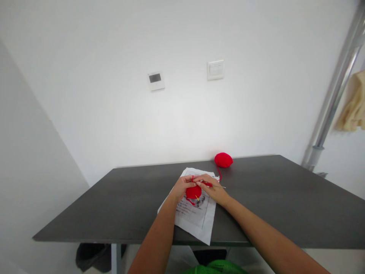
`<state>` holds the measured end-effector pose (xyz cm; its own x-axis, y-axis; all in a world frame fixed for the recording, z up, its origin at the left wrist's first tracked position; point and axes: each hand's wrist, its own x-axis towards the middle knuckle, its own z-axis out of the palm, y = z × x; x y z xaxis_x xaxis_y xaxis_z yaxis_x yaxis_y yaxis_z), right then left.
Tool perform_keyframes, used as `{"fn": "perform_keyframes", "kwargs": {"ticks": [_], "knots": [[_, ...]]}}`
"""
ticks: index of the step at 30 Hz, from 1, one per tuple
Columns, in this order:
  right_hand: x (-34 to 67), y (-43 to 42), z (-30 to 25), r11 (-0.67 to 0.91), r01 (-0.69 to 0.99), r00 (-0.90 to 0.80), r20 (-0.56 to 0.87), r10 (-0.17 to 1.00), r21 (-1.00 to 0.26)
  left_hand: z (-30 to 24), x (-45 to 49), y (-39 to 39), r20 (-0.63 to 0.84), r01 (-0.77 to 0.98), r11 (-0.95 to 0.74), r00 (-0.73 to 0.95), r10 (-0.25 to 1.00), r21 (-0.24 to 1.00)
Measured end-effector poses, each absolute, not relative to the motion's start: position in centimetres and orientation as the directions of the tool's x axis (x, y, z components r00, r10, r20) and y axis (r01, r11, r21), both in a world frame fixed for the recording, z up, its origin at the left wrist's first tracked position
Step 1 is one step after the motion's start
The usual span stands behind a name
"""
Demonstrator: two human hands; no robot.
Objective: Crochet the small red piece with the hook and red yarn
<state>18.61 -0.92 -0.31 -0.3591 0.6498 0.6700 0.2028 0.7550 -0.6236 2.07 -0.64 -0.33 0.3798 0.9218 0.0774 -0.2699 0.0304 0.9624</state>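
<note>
My left hand (183, 187) is closed around a small red crocheted piece (194, 192) held just above a printed paper sheet (196, 217). A yellow marker sticks out of the piece. My right hand (213, 190) pinches a crochet hook (214, 185) with a red grip, its metal end pointing right. A red strand runs from the work up to a red yarn ball (223, 160) lying at the table's far edge.
A dark grey table (285, 198) stands against a white wall with a thermostat (156, 80) and a light switch (215, 69). A metal pole (333, 102) and cream cloth (353, 102) are at right. A black bin (91, 257) and a green basket (216, 267) sit below.
</note>
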Motion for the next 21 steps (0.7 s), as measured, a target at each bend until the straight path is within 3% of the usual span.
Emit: {"fn": "perform_keyframes", "kwargs": {"ticks": [8, 11, 16, 21], "knots": [[19.3, -0.5, 0.1, 0.893, 0.181, -0.446, 0.775, 0.448, -0.411, -0.2, 1.3, -0.3, 0.030, -0.283, 0.061, 0.306, 0.952, 0.957], [19.6, -0.4, 0.3, 0.896, 0.185, -0.452, 0.775, 0.442, -0.403, -0.3, 0.7, 0.0, 0.019, -0.294, 0.057, 0.250, 0.968, 0.954], [19.4, -0.7, 0.2, 0.810, 0.142, -0.349, 0.737, 0.579, -0.569, -0.2, 0.0, 0.2, 0.004, -0.283, 0.074, 0.266, 0.964, 0.956], [19.1, -0.8, 0.3, 0.588, 0.037, -0.296, 0.553, 0.779, -0.808, 0.1, -0.2, -0.1, -0.007, -0.252, 0.097, 0.335, 0.942, 0.963]]}}
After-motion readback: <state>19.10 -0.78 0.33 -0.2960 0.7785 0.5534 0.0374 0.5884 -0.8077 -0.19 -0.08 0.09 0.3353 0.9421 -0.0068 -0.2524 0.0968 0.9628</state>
